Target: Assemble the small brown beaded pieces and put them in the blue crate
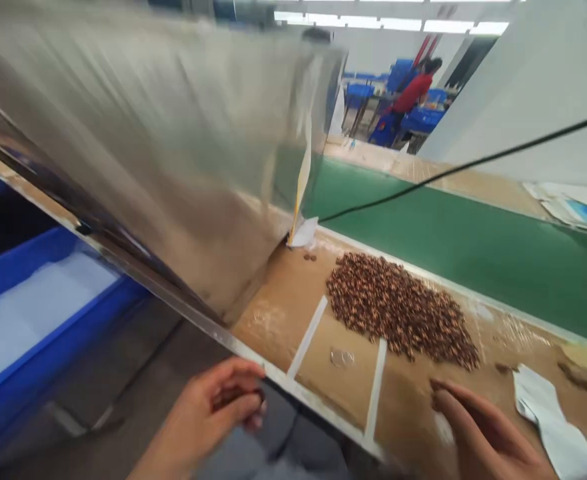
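My left hand (213, 407) hovers just off the near edge of the brown worktable (283, 300), its fingers curled round a few small brown pieces. My right hand (478, 427) lies on the table with the fingers stretched flat, fingertips close to the near edge of a large heap of small brown parts (398, 310). Nothing shows inside the right hand. Two white tape strips (307, 337) mark a square on the table between my hands.
A blue bin (38, 327) with a white lining stands low at the left. A blurred clear sheet (148, 147) fills the upper left. Behind the heap runs a green conveyor belt (473, 247), crossed by a black cable (473, 163). White paper scraps (548, 413) lie at right. A person in red works far back.
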